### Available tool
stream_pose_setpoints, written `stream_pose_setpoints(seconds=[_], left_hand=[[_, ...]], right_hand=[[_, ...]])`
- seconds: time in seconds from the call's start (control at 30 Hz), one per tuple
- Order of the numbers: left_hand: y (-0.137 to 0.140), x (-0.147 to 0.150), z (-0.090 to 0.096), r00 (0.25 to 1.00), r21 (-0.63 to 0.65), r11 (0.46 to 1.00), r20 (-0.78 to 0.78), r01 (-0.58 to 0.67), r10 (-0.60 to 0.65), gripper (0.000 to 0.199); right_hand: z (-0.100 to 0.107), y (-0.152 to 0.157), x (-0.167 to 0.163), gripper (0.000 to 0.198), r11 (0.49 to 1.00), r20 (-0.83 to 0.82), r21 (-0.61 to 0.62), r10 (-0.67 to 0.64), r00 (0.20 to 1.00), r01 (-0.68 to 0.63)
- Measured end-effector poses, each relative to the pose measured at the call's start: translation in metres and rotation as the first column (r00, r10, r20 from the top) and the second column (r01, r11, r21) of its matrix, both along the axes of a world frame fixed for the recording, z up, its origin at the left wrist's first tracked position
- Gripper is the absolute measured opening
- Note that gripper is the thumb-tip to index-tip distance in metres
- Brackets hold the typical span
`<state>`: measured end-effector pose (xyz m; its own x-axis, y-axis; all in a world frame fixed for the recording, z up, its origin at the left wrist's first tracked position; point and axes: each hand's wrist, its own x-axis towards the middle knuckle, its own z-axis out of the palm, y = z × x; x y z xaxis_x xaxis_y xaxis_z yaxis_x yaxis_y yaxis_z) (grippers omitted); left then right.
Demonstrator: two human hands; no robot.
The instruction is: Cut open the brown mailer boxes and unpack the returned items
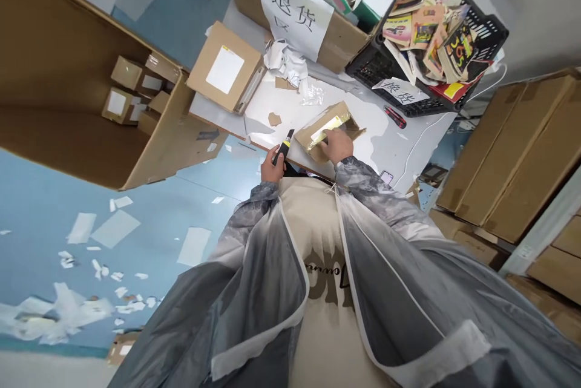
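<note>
My left hand (272, 166) is wrapped round a black and yellow box cutter (284, 149), whose dark tip points up and away from me. Beside it, at the near edge of the table, lies a small cardboard box (313, 129) with a white and yellow label and shiny clear tape. One end of the box stands open, with a flap sticking out to the right. My right hand (340, 146) grips the box at its near side, over the label's edge; the fingertips are partly hidden.
On the white table (385, 146) lie crumpled paper (285, 62), a red and black cutter (394, 117) and a taped carton (226, 67). Behind stand a large carton with green boxes and a black crate (370, 64) of booklets. A big open carton (154, 152) is at left; paper scraps litter the blue floor.
</note>
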<state>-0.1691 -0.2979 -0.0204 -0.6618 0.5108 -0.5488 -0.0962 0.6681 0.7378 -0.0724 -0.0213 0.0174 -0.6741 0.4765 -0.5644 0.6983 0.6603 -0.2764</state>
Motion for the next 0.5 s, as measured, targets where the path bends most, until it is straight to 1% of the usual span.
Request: stream_pose_setpoints(seconds=[0.03,0.07,0.13,0.17,0.23,0.3,0.43,0.5], left_hand=[[-0.005,0.007,-0.001,0.997,0.013,0.998,0.05,-0.056,0.055,0.1],[-0.01,0.014,-0.002,0.99,0.029,0.994,0.101,-0.103,0.099,0.101],[-0.02,0.031,-0.003,0.973,0.062,0.986,0.181,-0.154,0.14,0.098],[-0.024,0.039,-0.004,0.966,0.077,0.983,0.211,-0.169,0.149,0.095],[-0.024,0.055,-0.007,0.952,0.099,0.974,0.254,-0.203,0.173,0.091],[-0.018,0.067,-0.013,0.944,0.115,0.963,0.256,-0.242,0.207,0.089],[0.003,0.082,-0.027,0.943,0.127,0.945,0.185,-0.302,0.277,0.085],[0.01,0.086,-0.03,0.945,0.13,0.941,0.151,-0.312,0.292,0.082]], right_hand=[[0.001,0.007,-0.003,0.054,0.991,-0.001,0.044,0.13,0.991,-0.13],[0.0,0.015,-0.007,0.055,0.963,-0.019,0.069,0.261,0.965,-0.259],[-0.009,0.034,-0.017,0.067,0.877,-0.089,0.071,0.479,0.873,-0.475],[-0.015,0.043,-0.022,0.072,0.832,-0.121,0.05,0.554,0.824,-0.552],[-0.028,0.062,-0.031,0.072,0.768,-0.149,-0.001,0.634,0.759,-0.641],[-0.036,0.076,-0.038,0.07,0.734,-0.15,-0.027,0.668,0.729,-0.678],[-0.04,0.093,-0.044,0.081,0.65,-0.115,0.018,0.756,0.644,-0.76],[-0.04,0.099,-0.045,0.087,0.62,-0.097,0.017,0.782,0.615,-0.785]])
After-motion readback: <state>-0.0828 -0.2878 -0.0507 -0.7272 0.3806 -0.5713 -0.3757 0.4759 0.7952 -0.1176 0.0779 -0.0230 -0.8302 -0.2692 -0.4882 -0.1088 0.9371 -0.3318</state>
